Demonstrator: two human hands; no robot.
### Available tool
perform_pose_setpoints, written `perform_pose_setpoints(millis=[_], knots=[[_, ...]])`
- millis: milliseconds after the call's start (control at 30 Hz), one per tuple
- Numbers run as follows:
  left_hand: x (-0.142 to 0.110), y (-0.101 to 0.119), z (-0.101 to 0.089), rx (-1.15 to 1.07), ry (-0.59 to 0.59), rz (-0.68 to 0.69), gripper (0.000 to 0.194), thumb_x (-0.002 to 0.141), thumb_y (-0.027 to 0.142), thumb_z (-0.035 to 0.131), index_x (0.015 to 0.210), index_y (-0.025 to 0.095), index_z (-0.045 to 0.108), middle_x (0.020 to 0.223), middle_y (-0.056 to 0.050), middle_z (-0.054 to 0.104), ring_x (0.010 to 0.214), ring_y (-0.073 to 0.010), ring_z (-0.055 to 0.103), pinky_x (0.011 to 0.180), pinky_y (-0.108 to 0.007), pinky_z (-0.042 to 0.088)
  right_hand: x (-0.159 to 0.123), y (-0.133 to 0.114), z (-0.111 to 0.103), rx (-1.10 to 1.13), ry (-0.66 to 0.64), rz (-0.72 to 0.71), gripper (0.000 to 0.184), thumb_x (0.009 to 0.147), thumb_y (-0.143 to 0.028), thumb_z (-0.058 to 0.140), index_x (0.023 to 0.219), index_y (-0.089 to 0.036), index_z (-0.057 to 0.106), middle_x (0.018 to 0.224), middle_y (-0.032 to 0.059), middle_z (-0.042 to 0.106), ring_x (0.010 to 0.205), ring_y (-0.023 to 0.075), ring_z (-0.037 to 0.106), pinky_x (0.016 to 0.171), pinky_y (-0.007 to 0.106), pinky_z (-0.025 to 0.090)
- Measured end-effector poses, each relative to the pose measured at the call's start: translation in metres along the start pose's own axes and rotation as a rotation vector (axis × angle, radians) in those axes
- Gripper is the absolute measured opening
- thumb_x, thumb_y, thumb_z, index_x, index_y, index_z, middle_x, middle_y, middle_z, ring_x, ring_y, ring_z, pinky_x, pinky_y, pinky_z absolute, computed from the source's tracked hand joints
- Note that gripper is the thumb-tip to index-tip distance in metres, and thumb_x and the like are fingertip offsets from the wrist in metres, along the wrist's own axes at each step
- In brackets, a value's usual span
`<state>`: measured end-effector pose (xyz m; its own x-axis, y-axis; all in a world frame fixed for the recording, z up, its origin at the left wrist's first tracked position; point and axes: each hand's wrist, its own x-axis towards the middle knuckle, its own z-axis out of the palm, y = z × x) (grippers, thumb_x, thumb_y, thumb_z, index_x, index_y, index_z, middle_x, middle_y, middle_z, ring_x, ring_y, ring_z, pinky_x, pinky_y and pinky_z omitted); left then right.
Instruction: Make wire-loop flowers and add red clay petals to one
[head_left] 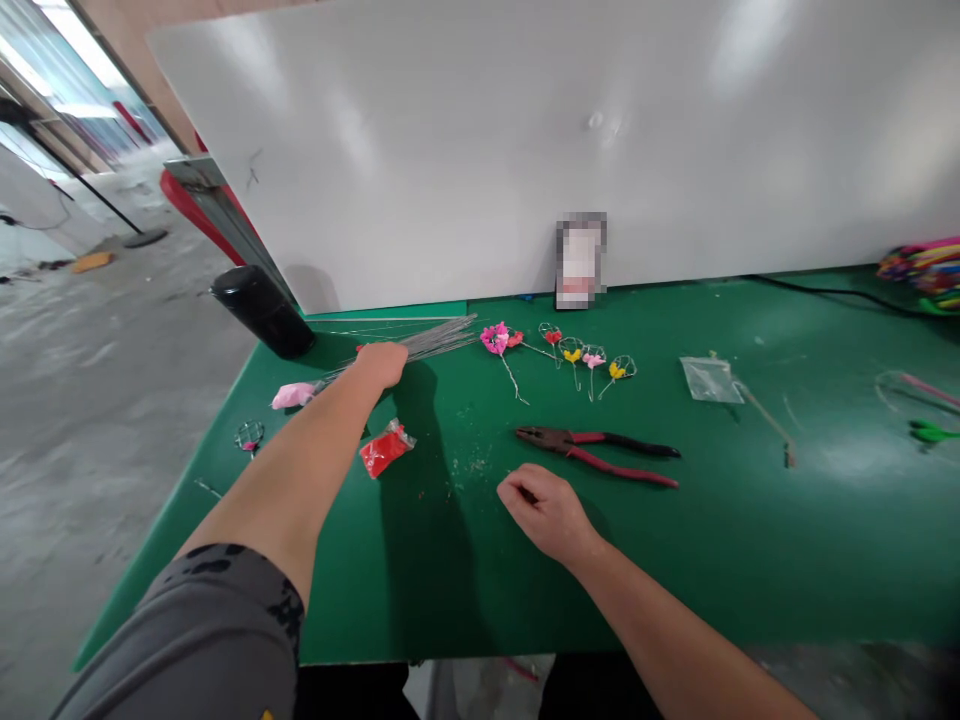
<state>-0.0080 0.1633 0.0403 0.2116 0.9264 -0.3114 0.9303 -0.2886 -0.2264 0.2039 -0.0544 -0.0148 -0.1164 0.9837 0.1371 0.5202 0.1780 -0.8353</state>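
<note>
My left hand (381, 365) closes over a bundle of thin metal wires (442, 340) lying on the green tabletop (465, 560). Just beyond the hand, the wires fan out to the right, and their other ends reach a lump of pink clay (292, 396). A red plastic packet (385, 450) lies below my left wrist. My right hand (544, 515) has its fingers curled, with nothing clearly held, just in front of red-handled pliers (592, 450). Several small wire-framed flowers (570, 360) in pink, red and yellow lie beyond the pliers.
A white board (525, 150) stands along the far edge, with a blurred card (581, 260) leaning on it. A black cylinder (262, 312) stands at the far left corner. A clear plastic bag (711, 380) and a multicoloured bundle (919, 270) lie to the right.
</note>
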Motion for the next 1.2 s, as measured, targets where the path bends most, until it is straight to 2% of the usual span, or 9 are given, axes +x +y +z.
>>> perform_pose_setpoints(millis=[267,400,500,567,600,667,733,933,1200], knots=[[-0.007,0.007,-0.017,-0.03,0.201,-0.09,0.037,0.082,0.022,0.031,0.111,0.013,0.053,0.107,-0.019,0.057,0.097,-0.0302,0.056,0.073,-0.039,0.045,0.001,0.001,-0.002,0.037,0.009,-0.012,0.023,0.078,-0.023,0.046,0.056,-0.02,0.048,0.059,0.0004,0.053,0.057,0.0117,0.051,0.052,0.022,0.04],[-0.024,0.01,-0.051,-0.263,0.524,-0.132,0.028,0.08,0.023,0.034,0.098,0.016,0.056,0.1,-0.013,0.06,0.09,-0.0249,0.057,0.074,-0.036,0.044,0.001,0.0,-0.003,0.045,0.015,-0.006,0.024,0.078,-0.023,0.046,0.054,-0.02,0.046,0.058,0.0,0.051,0.056,0.0114,0.05,0.052,0.022,0.04],[-0.056,0.015,-0.079,-0.617,0.691,-0.11,0.018,0.076,0.022,0.043,0.088,0.017,0.055,0.089,-0.007,0.061,0.085,-0.0188,0.057,0.075,-0.032,0.045,0.001,0.0,-0.004,0.054,0.011,-0.002,0.024,0.077,-0.024,0.046,0.054,-0.02,0.047,0.058,0.0003,0.052,0.056,0.0117,0.05,0.052,0.022,0.04],[-0.087,0.025,-0.086,-1.02,0.558,-0.068,0.012,0.074,0.02,0.044,0.082,0.016,0.053,0.073,-0.004,0.06,0.068,-0.0143,0.058,0.066,-0.03,0.047,0.001,0.0,-0.006,0.084,0.02,0.011,0.022,0.077,-0.025,0.046,0.057,-0.02,0.05,0.06,0.0008,0.054,0.058,0.0122,0.051,0.053,0.023,0.041],[-0.102,0.032,-0.084,-1.21,0.387,-0.029,0.008,0.072,0.019,0.046,0.077,0.016,0.052,0.066,-0.003,0.058,0.061,-0.0129,0.057,0.061,-0.03,0.048,0.001,0.0,-0.006,0.107,0.031,0.018,0.02,0.077,-0.026,0.047,0.059,-0.02,0.053,0.061,0.001,0.055,0.059,0.0124,0.052,0.055,0.023,0.042],[-0.131,0.049,-0.067,-1.501,0.022,0.007,0.006,0.067,0.019,0.052,0.072,0.016,0.05,0.063,-0.002,0.058,0.054,-0.0125,0.056,0.054,-0.031,0.049,0.002,0.001,-0.007,0.16,0.054,0.026,0.017,0.077,-0.028,0.048,0.064,-0.02,0.056,0.064,0.001,0.057,0.062,0.0125,0.054,0.058,0.023,0.043],[-0.152,0.07,-0.038,-1.695,-0.143,-0.044,0.014,0.06,0.02,0.059,0.067,0.016,0.049,0.067,-0.002,0.059,0.055,-0.0138,0.058,0.051,-0.032,0.05,0.001,0.0,-0.006,0.205,0.039,0.016,0.015,0.076,-0.029,0.049,0.067,-0.02,0.058,0.066,0.0005,0.058,0.063,0.0119,0.054,0.06,0.023,0.043],[-0.169,0.123,0.032,-1.973,-0.072,-0.257,0.019,0.053,0.023,0.064,0.063,0.016,0.05,0.05,0.006,0.048,0.048,-0.0075,0.049,0.051,-0.026,0.049,-0.008,-0.011,-0.004,0.243,-0.198,0.116,0.013,0.074,-0.029,0.051,0.071,-0.019,0.059,0.062,-0.0033,0.058,0.052,0.0083,0.054,0.051,0.02,0.041],[-0.176,0.138,0.04,-1.971,-0.096,-0.215,0.013,0.054,0.021,0.062,0.059,0.015,0.051,0.048,0.005,0.047,0.045,-0.0062,0.045,0.047,-0.023,0.047,-0.017,-0.023,-0.003,0.151,-0.199,0.328,0.011,0.072,-0.025,0.049,0.063,-0.019,0.052,0.045,-0.0064,0.052,0.042,0.0083,0.053,0.041,0.017,0.035]])
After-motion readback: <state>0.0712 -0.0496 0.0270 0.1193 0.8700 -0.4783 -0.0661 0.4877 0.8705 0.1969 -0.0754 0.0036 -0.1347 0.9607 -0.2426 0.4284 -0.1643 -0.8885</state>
